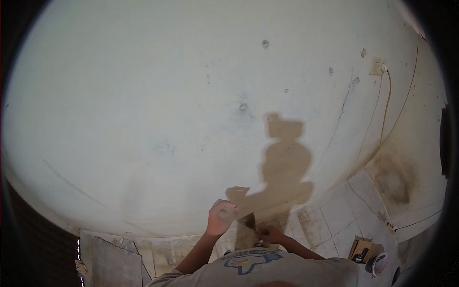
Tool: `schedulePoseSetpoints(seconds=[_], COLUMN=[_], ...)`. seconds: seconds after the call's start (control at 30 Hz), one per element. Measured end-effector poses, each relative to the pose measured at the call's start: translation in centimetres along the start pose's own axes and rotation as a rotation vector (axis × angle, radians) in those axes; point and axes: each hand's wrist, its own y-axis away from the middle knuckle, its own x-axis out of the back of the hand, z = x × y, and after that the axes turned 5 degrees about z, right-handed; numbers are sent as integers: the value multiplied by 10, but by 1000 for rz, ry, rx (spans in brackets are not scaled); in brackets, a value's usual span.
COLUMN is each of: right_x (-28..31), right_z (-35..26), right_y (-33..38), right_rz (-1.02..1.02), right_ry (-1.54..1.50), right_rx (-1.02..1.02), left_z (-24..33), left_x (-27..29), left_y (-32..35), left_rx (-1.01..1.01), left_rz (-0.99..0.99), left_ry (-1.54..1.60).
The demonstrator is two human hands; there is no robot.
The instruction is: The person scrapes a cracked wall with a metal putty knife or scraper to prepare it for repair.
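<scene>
My right hand [271, 234] is closed around the handle of a putty knife [250, 221], whose dark, flat blade points up and to the left in front of my chest. My left hand [221, 216] is raised close to the wall with its fingers curled in. What those fingers hold, if anything, I cannot make out. Before me stands a pale wall [143, 95] with several small holes and scuffs, among them a hole [243, 106] ringed by a grey smudge. My shadow [286, 162] falls across the lower wall.
A socket [377, 66] on the right has a plugged-in cord [389, 95] hanging to the tiled floor [330, 225]. An open cardboard box [359, 249] and a small bucket [379, 264] stand at lower right. A grey board [117, 263] lies at lower left.
</scene>
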Motion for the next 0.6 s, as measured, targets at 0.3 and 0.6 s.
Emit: schedulePoseSetpoints(seconds=[0.3, 0.6], right_x=[56, 84], right_z=[-255, -421], right_y=[-100, -24], right_rz=[299, 511], right_ry=[-229, -405], right_rx=[642, 825], left_z=[-49, -57], left_x=[54, 74], left_y=[59, 79], left_rx=[170, 211], left_rz=[16, -54], left_ry=[244, 459])
